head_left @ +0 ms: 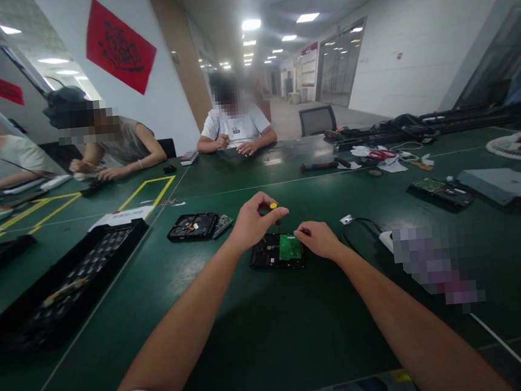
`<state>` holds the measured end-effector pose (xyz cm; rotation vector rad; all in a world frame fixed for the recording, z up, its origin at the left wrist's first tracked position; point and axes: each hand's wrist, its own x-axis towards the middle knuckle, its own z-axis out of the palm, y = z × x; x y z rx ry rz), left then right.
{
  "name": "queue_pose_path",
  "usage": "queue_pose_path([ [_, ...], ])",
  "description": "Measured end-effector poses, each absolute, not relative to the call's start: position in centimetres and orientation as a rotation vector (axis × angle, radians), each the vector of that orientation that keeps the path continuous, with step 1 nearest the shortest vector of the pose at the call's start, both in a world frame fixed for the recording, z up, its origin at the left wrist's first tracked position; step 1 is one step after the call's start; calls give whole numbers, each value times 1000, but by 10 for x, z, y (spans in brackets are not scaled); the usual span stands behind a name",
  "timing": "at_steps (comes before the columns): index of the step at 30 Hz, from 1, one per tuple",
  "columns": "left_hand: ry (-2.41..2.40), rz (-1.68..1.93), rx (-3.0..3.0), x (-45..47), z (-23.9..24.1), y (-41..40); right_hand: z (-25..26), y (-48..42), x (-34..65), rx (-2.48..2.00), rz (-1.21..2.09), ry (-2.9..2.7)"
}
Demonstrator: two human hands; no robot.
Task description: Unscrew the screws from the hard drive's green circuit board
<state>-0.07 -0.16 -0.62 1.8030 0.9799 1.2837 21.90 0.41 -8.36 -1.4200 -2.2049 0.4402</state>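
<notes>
My left hand is closed in a pinch around a small screwdriver with a yellow cap; most of its shaft is hidden. Under it, flat on the table, lies a black hard drive with a green circuit board facing up. My right hand has its fingertips pressed together at the drive's far right corner, beside the board; what they pinch, if anything, is too small to tell. To the left lie an opened hard drive and a loose circuit board.
A long black tray stands left on the green table. On the right are a phone-like blurred item with cables, another drive and a grey box. Tools and scraps lie farther back. Several people sit across the table.
</notes>
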Motion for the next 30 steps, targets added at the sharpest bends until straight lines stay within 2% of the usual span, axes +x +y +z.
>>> queue_pose_path([
  [19, 858, 1202, 1861, -1, -8, 1, -86, 6, 220, -1432, 438, -2200],
  [30, 699, 1123, 1563, -4, -1, -2, -88, 6, 221, -1419, 444, -2202],
])
